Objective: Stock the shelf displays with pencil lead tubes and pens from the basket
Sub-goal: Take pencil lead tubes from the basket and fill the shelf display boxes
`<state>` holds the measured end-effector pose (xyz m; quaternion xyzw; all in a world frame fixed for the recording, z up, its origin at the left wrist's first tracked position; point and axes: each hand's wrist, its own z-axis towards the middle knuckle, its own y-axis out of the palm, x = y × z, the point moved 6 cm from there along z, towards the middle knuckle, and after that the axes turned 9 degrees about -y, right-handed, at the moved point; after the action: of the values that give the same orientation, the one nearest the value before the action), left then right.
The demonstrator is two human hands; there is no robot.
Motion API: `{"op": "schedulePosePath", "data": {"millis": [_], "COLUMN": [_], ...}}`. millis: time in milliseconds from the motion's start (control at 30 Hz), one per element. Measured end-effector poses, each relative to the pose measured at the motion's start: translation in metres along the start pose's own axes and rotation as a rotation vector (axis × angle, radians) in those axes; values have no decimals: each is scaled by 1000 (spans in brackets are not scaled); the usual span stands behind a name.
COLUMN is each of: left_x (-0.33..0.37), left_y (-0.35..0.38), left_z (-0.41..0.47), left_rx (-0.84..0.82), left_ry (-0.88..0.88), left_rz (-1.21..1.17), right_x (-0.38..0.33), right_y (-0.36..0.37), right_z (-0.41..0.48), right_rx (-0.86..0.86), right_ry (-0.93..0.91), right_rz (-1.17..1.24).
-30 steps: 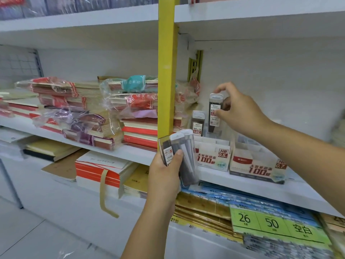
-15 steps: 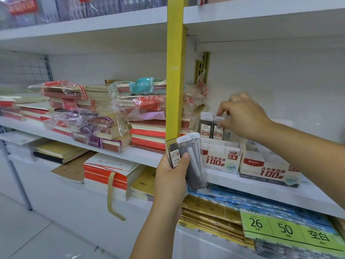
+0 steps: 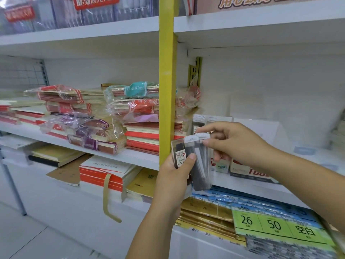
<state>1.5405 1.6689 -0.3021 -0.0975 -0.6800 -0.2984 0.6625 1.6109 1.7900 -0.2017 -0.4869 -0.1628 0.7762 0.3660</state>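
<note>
My left hand (image 3: 174,176) grips a fanned bunch of flat clear pencil lead tubes (image 3: 193,159) with dark leads and red-and-white labels, held upright in front of the yellow shelf post (image 3: 167,86). My right hand (image 3: 233,141) has come to the bunch and pinches the top of the rightmost tube. Behind the hands, on the middle shelf (image 3: 138,156), stand two lead tubes (image 3: 203,120) in a white and red display box (image 3: 220,166). A second similar display box (image 3: 246,170) sits to its right, partly hidden by my right wrist.
Stacks of plastic-wrapped exercise books (image 3: 87,118) fill the middle shelf left of the post. Below lie notebooks (image 3: 106,172), gold paper packs (image 3: 205,210) and green label sheets (image 3: 276,225). White boxes (image 3: 255,126) stand at the shelf's back right. The basket is out of view.
My right hand set a lead tube into the display box, let it go, and moved down and left to the bunch in my left hand. The camera has moved closer.
</note>
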Motion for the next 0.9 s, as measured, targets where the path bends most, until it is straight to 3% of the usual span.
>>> {"op": "schedulePosePath", "data": {"millis": [200, 533, 667, 767, 900], "left_x": [-1, -2, -1, 2, -2], "left_y": [-10, -16, -16, -16, -18], "left_z": [-2, -1, 1, 2, 4], "left_rx": [22, 36, 4, -1, 28], "left_ry": [-62, -57, -28, -14, -35], "left_rz": [-24, -20, -27, -38, -34], "right_x": [0, 4, -5, -13, -2], "right_y": [-15, -25, -44, -72, -68], "right_z": [-5, -4, 3, 14, 42], "right_rx": [33, 53, 248, 428, 284], "right_ry": [45, 26, -92, -200, -204], "right_rz": [189, 5, -24, -209, -556]}}
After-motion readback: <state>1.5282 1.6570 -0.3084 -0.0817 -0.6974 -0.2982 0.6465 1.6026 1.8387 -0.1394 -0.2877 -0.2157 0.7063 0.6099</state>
